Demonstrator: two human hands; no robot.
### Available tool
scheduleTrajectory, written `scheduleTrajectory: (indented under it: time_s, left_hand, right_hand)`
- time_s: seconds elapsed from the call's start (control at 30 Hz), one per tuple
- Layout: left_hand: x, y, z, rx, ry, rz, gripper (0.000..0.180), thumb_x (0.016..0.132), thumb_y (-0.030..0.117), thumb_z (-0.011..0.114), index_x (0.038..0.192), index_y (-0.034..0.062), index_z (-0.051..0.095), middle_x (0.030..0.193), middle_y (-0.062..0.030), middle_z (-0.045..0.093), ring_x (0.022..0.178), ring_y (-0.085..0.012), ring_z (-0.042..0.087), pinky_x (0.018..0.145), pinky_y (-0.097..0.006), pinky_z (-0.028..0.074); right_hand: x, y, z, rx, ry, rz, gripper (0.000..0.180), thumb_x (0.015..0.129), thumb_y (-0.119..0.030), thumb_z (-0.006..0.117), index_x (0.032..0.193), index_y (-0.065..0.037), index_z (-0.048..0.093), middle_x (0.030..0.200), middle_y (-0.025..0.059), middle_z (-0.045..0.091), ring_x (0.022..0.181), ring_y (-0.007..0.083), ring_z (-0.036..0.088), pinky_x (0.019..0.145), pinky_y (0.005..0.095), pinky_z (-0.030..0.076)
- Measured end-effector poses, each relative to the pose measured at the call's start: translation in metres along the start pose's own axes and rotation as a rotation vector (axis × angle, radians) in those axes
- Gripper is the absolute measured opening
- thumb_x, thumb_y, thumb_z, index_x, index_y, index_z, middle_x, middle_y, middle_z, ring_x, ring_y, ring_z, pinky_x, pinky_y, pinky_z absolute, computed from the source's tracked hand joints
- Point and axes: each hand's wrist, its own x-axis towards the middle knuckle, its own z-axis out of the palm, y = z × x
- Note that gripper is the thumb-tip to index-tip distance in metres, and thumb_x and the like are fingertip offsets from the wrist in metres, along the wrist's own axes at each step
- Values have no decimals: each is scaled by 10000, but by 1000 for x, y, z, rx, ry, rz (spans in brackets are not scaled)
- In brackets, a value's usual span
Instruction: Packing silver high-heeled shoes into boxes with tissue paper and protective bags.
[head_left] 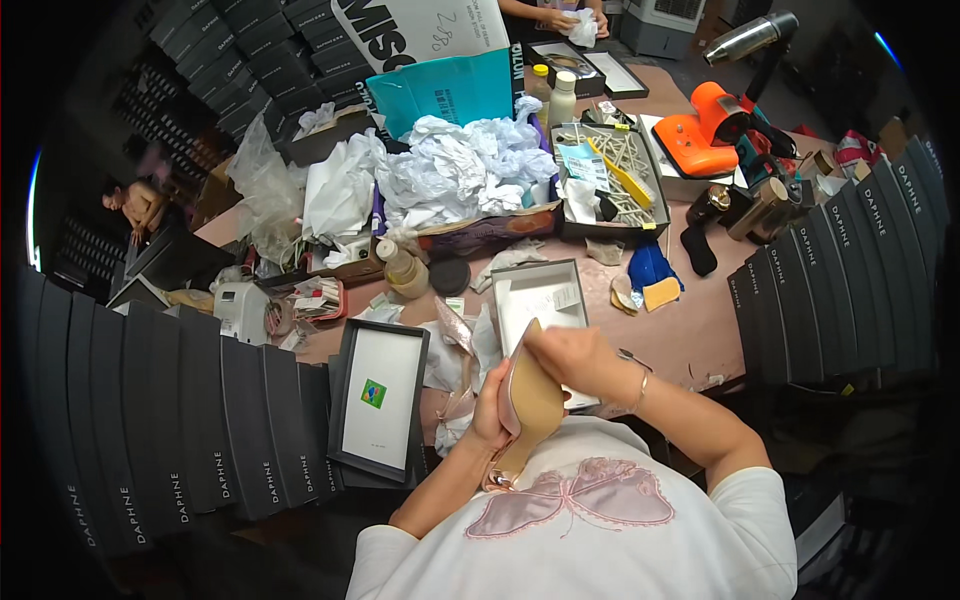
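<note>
My left hand (pixel 490 408) is wrapped round a pink high-heeled shoe (pixel 538 400), held close to my chest with its tan sole showing. My right hand (pixel 580 360) is closed at the pointed toe end; its fingertips are partly hidden, and I cannot tell whether anything else is between them. A second shoe, pink and glittery (pixel 454 326), lies on white tissue paper (pixel 443 368) to the left. Just beyond my hands sits an open white-lined shoebox (pixel 540 300). Left of the tissue lies a dark box lid (pixel 380 400) with a small green-and-yellow sticker inside.
Stacked dark shoeboxes (pixel 190 420) line the left side, and more shoeboxes (pixel 850 250) stand at right. Crumpled paper (pixel 460 170) fills a box at the back. Nearby are bottles (pixel 403 268), a tray of sticks (pixel 625 180) and an orange tool stand (pixel 705 135). Two other people work farther off.
</note>
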Motion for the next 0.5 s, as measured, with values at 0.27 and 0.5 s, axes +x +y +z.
scheduleTrajectory:
  time_s: [0.27, 0.5]
  left_hand:
    - [11, -10, -6, 64, 88, 5, 673, 917, 556, 344, 1308, 19, 452, 1136, -216, 592, 993, -348, 631, 811, -455, 540]
    - [33, 11, 10, -79, 182, 277, 661, 913, 562, 371, 1289, 25, 458, 1170, -214, 563, 1038, -370, 600, 836, -478, 531]
  right_hand:
    - [12, -8, 1, 50, -139, 46, 371, 837, -139, 579, 1207, -143, 551, 785, 116, 666, 652, 278, 655, 510, 382, 498]
    - [-43, 106, 13, -98, 24, 447, 595, 870, -202, 635, 1397, -99, 379, 1320, 280, 454, 1114, 422, 535, 889, 429, 473]
